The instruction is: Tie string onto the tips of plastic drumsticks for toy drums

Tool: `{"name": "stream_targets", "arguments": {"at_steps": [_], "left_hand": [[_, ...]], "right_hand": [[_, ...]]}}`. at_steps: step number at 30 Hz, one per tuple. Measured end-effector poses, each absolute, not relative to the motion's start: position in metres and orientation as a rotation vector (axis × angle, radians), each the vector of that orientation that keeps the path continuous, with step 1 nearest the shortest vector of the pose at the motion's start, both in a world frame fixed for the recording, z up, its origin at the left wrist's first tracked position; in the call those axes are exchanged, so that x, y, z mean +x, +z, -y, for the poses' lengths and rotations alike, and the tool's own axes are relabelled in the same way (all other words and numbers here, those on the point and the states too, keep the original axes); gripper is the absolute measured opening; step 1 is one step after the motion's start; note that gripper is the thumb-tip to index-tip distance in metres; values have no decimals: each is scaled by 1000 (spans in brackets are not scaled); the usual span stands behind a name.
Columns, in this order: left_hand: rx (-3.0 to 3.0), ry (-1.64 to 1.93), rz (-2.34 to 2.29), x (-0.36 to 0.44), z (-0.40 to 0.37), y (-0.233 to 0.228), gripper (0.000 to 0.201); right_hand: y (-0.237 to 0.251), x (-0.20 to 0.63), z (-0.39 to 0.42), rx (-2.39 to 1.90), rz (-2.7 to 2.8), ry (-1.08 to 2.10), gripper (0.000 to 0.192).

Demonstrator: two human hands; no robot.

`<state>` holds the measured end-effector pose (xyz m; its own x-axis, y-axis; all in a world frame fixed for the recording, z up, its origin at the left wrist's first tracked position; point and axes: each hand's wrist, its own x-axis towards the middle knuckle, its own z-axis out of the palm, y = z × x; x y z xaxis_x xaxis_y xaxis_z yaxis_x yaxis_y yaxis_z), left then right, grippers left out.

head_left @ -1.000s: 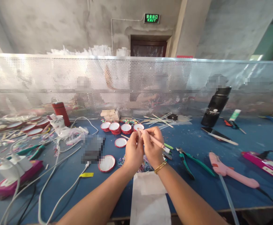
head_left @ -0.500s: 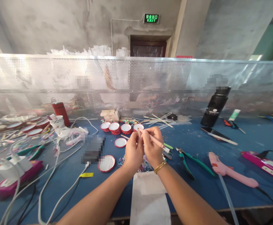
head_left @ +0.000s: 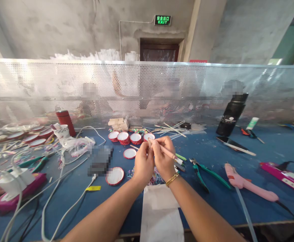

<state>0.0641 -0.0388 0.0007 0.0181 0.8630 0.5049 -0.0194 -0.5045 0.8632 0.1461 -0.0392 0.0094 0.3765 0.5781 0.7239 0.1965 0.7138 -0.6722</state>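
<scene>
My right hand is closed round a pale pink pen, its back end pointing right and down. Close against it, my left hand pinches a small flat piece that looks like pale wood. The pen's tip is hidden by the fingers, so I cannot tell whether it touches the piece. Behind and left of the hands are small stacks of red-rimmed round lids. Two more lids, one a larger lid, lie left of my left hand. Under my wrists are tangled coloured strings and a white cloth or paper.
Right of my hands lie teal-handled pliers, a pink glue gun and a magenta power strip. A black bottle stands behind. At left are a phone, white cables and a red bottle. A perforated screen closes the back.
My hands stay together in nearly the same place; the pen has shifted very slightly. A blurred shape, perhaps another person's arm, has come in at the left edge.
</scene>
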Motion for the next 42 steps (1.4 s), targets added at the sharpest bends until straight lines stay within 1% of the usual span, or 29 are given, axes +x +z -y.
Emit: {"name": "stream_targets", "arguments": {"at_steps": [8, 17, 26, 42], "left_hand": [[1523, 1564, -845, 64, 37, 0, 33], [1570, 1594, -872, 63, 39, 2, 25], [1535, 1568, -856, 63, 37, 0, 32], [1539, 1584, -852, 63, 38, 1, 27]], "right_hand": [[10, 148, 40, -786, 1176, 294, 22], [8, 146, 39, -769, 1194, 300, 20], [10, 145, 39, -790, 1175, 275, 22], [9, 145, 39, -794, 1198, 265, 21]]}}
